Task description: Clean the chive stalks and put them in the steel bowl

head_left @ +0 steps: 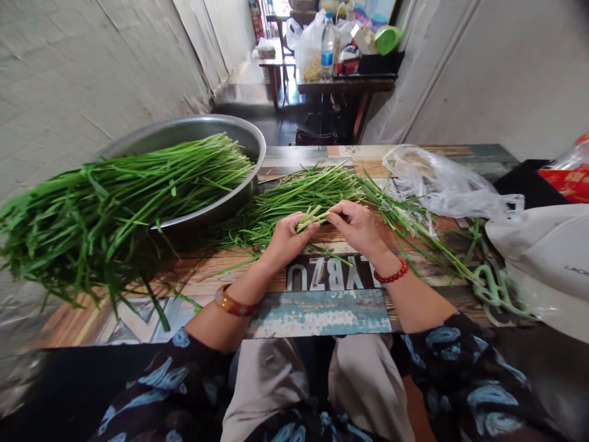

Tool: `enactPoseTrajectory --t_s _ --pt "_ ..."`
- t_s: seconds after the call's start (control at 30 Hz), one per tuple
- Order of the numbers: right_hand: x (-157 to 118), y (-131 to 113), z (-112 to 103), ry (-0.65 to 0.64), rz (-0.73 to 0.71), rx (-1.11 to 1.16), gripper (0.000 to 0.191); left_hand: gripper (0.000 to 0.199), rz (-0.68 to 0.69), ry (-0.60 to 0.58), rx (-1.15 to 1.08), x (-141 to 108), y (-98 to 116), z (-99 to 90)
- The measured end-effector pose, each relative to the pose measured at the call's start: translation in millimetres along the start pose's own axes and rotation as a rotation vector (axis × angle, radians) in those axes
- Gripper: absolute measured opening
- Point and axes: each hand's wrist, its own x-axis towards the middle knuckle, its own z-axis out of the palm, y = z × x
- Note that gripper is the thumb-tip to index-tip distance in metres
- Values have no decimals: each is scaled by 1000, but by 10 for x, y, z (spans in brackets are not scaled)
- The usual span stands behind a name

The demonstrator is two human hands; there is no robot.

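Observation:
My left hand (293, 236) is closed around a small bunch of garlic chives (309, 217), their pale cut ends pointing up and to the right. At those ends, the fingertips of my right hand (356, 228) pinch together on a chive stem. Just behind both hands lies a loose pile of chives (308, 187) on the table. To the left, a big metal basin (257, 144) carries a thick heap of chives (138, 184), with the leaves hanging over its near left rim.
On the right of the patterned table (322, 313) are a clear plastic bag (446, 181), stray chive stalks, green-handled scissors (492, 288) and a white cap (547, 258). A farther table (317, 88) holds bags and a water bottle (327, 49). Walls stand on both sides.

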Motion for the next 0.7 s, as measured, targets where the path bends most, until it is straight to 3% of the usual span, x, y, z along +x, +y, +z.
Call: enactPoseTrajectory --t_s 0.17,0.37,0.53,0.6,0.7 --pt "-32 -79 34 20 -16 60 24 32 41 -121 -80 0 38 -29" --pt "-74 -9 144 77 260 292 32 32 5 -133 -141 18 18 -13" --pt "-46 135 43 239 420 375 39 33 -26 -101 -135 6 -15 -39" --pt "-42 150 -22 168 371 279 40 33 -64 -64 -173 0 -20 -53" --pt "-60 121 -58 -71 187 20 36 34 -118 -11 -266 -2 -17 -66"
